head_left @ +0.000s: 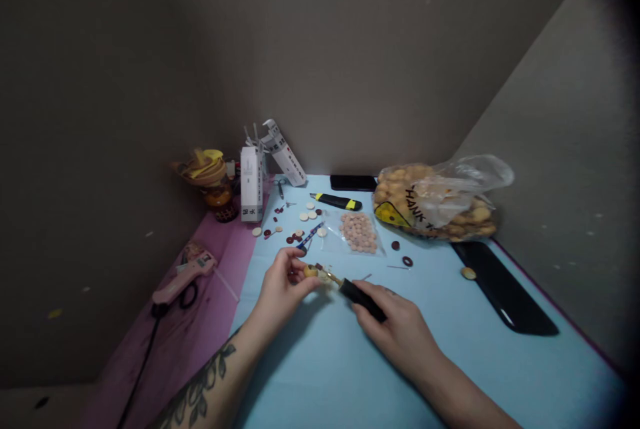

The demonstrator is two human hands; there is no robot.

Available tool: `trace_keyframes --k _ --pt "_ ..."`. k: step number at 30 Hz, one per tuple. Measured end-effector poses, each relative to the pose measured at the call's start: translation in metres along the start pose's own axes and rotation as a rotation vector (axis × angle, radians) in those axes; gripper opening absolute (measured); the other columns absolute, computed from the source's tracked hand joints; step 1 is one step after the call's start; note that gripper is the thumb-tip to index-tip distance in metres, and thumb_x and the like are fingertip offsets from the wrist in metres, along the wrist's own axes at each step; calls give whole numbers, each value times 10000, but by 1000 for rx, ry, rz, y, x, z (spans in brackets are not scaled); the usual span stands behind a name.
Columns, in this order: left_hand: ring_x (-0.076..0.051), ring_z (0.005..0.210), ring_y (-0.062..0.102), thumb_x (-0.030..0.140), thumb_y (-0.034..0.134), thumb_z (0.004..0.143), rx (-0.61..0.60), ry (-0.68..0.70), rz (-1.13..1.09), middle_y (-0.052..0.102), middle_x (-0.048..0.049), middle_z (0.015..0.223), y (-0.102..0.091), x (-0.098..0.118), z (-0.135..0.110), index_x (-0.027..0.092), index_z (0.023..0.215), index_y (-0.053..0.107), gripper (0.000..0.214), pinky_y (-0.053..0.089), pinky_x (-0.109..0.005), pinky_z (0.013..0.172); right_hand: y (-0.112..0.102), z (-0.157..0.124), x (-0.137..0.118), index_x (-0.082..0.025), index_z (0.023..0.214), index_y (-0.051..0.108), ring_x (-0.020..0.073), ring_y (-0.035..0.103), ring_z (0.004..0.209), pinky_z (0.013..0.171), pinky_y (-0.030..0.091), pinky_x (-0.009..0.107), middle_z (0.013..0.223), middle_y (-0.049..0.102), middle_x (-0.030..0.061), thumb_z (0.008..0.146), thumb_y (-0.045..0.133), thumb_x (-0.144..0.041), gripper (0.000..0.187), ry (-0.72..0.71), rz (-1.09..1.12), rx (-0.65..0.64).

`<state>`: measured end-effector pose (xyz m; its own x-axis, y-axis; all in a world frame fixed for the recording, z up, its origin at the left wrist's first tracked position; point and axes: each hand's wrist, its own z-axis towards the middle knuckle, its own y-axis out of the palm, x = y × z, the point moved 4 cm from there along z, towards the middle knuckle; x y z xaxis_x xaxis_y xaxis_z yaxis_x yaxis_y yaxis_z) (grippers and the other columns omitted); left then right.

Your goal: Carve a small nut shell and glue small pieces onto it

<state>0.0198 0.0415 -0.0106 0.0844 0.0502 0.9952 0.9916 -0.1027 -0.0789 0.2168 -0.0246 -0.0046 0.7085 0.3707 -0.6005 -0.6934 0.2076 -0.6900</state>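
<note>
My left hand [289, 281] pinches a small round yellowish-tan piece [311, 271] between thumb and fingers. My right hand [393, 314] is wrapped round the black handle of a slim tool [361, 298] with a brass-coloured shaft. Its tip points left and reaches close to the tan piece; whether they touch I cannot tell. Small pale bits [327, 277] lie around the tip. Just beyond my left fingers is a blue patterned stick [311, 235], near dark red and white discs [304, 217].
A clear bag of pale pink balls [358, 232] and a yellow-black utility knife [336, 201] lie ahead. At right are a plastic bag of tan rounded pieces [435, 202] and a long black tray [505, 289]. A pink glue gun [185, 277], white boxes [251, 183] and a cup [219, 197] stand left.
</note>
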Motion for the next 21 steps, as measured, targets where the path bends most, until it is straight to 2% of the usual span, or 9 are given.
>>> trace_keyframes --k 9,21 --pt "-149 786 638 186 707 690 -53 -32 -96 662 -14 870 4 1 -2 204 984 464 382 485 -310 747 -4 0 1 -207 1108 644 205 729 837 745 591 306 965 759 65 839 536 -222 290 20 12 42" --pt "-141 804 644 213 647 776 -86 -4 -108 680 -1 874 5 0 -3 215 986 442 293 478 -311 763 -5 1 0 -207 1111 639 200 729 834 746 588 304 963 759 61 839 530 -213 293 -4 4 12"
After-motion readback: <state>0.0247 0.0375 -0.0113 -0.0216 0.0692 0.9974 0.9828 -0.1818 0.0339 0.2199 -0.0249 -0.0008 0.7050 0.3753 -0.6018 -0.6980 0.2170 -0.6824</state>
